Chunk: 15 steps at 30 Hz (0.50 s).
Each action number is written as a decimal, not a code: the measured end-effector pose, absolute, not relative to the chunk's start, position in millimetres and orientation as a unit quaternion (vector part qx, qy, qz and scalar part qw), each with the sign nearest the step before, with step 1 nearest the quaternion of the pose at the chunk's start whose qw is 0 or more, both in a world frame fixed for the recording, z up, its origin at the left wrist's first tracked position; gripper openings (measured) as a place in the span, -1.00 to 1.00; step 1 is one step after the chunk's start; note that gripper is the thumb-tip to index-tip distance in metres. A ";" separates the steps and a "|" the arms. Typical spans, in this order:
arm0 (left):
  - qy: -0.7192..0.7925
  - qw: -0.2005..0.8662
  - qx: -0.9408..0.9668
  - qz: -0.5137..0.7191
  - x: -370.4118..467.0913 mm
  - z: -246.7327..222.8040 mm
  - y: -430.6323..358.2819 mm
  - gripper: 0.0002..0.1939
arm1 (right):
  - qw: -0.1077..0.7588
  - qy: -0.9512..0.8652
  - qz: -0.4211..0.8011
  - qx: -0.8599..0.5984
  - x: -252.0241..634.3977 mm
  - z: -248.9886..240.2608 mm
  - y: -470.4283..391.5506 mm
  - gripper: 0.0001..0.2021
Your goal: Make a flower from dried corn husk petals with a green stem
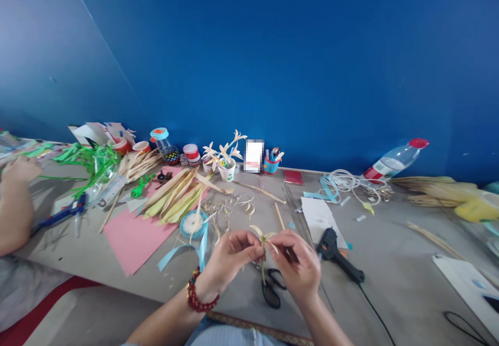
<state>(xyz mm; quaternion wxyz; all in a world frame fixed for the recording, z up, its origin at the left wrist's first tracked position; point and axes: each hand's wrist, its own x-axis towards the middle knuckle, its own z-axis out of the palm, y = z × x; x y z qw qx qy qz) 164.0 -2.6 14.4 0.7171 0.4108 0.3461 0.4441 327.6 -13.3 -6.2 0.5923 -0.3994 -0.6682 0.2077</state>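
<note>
Between both hands, low in the middle of the head view, is a small husk flower [257, 230] with pale petals and a thin green stem pointing down. My left hand [236, 255], a beaded bracelet on its wrist, pinches the flower's left side near the stem top. From the right, my right hand [299, 263] pinches a petal with thumb and fingers. Black-handled scissors [271, 298] lie on the table just below the flower. Petal-shaped husk scraps [249, 207] and a roll of light blue ribbon [194, 225] lie beyond my left hand.
A black glue gun [339, 257] with a cord lies at right. Corn husks [171, 200] rest on pink paper [134, 239]. Finished husk flowers stand in a white cup [226, 171]. A tilted bottle [395, 163] leans by the blue wall. A co-worker's arm [15, 205] reaches in at left.
</note>
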 end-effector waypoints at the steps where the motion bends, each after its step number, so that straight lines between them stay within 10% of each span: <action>1: 0.347 0.717 0.410 0.443 164.0 14.4 -2.8 -0.69 | 0.590 -0.668 0.207 -0.403 327.9 -6.1 -13.5 -0.85; 15: 0.354 0.711 0.413 0.446 164.6 14.6 -2.7 -0.68 | 0.555 -0.686 0.198 -0.427 332.9 4.5 -14.8 -0.91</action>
